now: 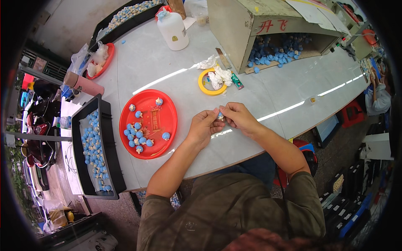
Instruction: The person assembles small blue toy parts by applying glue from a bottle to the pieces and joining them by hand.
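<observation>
Your left hand (204, 125) and right hand (235, 116) pinched one small blue-and-cream piece (220, 116) between their fingers, just above the worktop (272, 90). Looked light, small, possibly fiddly; grip its sides gently.

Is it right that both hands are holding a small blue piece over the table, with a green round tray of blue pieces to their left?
Not quite: the tray is red, not green. The head view shows the left hand and the right hand pinching one small blue piece together above the table, and the round tray of blue pieces does lie to their left.
</observation>
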`<state>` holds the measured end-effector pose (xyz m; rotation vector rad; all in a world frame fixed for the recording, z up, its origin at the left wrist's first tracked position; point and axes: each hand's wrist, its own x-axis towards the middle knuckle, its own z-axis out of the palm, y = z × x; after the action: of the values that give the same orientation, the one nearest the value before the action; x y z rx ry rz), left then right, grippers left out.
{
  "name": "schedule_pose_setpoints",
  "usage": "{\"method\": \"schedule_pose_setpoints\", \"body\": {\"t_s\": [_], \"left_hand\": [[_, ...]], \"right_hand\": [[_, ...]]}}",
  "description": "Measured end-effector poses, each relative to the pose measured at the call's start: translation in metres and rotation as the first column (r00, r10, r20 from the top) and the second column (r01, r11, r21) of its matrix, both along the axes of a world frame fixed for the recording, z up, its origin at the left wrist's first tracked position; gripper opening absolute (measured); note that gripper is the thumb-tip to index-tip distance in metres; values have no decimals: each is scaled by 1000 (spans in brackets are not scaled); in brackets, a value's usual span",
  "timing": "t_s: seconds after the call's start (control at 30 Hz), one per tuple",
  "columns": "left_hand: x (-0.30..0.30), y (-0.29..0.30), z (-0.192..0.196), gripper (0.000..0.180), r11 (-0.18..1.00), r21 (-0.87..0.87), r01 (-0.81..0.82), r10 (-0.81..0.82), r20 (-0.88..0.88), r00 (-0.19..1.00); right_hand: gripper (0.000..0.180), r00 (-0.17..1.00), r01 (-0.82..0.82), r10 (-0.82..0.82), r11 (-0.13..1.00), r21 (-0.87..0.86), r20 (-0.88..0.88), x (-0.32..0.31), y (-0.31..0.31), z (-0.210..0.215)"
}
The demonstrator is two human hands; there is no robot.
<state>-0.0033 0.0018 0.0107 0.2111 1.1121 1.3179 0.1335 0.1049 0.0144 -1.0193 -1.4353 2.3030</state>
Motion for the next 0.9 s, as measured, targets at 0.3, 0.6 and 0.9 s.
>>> {"method": "schedule_pose_setpoints", "body": {"t_s": [0.3, 0.6, 0.9], "left_hand": [[8, 4, -6, 22, 999, 15, -51, 52, -81, 995], [10, 3, -4, 21, 997, -1, -74, 73, -88, 993], [10, 2, -4, 20, 999, 4, -37, 37, -99, 994]], "right_hand": [[29, 996, 78, -75, 995, 70, -42, -3, -6, -8], [29, 993, 85, -77, 993, 87, -87, -3, -12, -1], [28, 989, 133, -125, 984, 115, -82, -3, -16, -7]]}}
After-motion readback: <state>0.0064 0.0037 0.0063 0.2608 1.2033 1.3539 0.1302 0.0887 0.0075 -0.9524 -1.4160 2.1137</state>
